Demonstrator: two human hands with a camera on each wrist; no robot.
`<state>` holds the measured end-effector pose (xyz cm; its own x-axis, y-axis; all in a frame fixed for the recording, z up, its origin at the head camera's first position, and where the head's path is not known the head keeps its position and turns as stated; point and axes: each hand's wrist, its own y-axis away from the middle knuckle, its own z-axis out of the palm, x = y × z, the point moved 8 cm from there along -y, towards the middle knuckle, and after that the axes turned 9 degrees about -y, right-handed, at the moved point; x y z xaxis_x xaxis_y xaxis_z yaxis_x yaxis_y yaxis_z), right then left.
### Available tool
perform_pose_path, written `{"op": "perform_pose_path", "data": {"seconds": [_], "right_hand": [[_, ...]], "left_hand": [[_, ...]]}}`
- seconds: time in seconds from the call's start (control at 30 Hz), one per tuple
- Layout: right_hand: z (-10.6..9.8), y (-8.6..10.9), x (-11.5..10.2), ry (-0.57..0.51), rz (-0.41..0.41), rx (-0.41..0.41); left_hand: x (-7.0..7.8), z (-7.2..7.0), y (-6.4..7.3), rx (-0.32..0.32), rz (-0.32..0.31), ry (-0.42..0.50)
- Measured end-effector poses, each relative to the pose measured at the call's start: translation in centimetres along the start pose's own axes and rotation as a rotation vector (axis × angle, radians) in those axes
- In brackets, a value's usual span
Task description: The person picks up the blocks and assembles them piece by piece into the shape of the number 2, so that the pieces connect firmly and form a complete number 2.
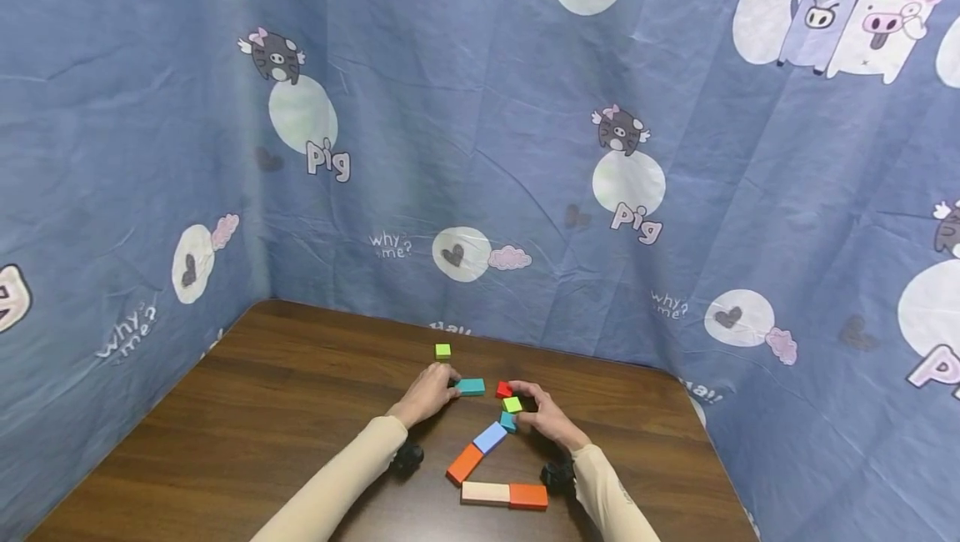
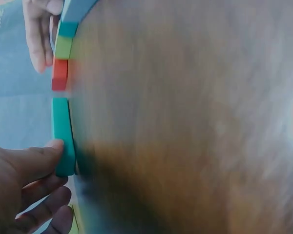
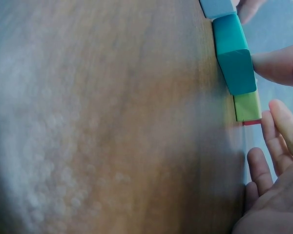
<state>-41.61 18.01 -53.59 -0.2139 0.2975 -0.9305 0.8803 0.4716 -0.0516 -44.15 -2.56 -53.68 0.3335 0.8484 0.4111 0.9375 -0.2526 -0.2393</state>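
Note:
My left hand (image 1: 430, 396) pinches the left end of a long teal block (image 1: 471, 387) lying on the table; the thumb rests along its side in the left wrist view. My right hand (image 1: 546, 415) spans a short row of small blocks with loosely bent fingers. That row holds a red block (image 1: 503, 390), a lime green block (image 1: 512, 404) and a small teal block (image 1: 507, 421). In the right wrist view, the thumb (image 3: 278, 66) is right at the small teal block, the other fingers beside the green one. A gap separates the long teal block from the red one.
A light blue block (image 1: 491, 438) and an orange block (image 1: 465, 464) continue the row diagonally toward the front. Nearer lie a pale wood block (image 1: 486, 492) and another orange block (image 1: 528, 496), end to end. One lime green block (image 1: 443, 351) stands behind my left hand. Blue patterned cloth (image 1: 480, 150) hangs behind the wooden table (image 1: 225, 425).

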Motion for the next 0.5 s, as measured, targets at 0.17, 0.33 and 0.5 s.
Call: {"op": "perform_pose_path", "data": {"seconds": [0.17, 0.33, 0.5], "right_hand": [[0.0, 0.1, -0.2, 0.003, -0.017, 0.004], [0.2, 0.1, -0.4, 0.0, -0.032, -0.003], [0.2, 0.1, -0.2, -0.004, -0.02, 0.0]], "left_hand": [[1.0, 0.4, 0.5, -0.002, 0.051, -0.015], [1.3, 0.5, 0.6, 0.003, 0.056, -0.029], [1.3, 0.5, 0.3, 0.017, 0.056, -0.02]]}}
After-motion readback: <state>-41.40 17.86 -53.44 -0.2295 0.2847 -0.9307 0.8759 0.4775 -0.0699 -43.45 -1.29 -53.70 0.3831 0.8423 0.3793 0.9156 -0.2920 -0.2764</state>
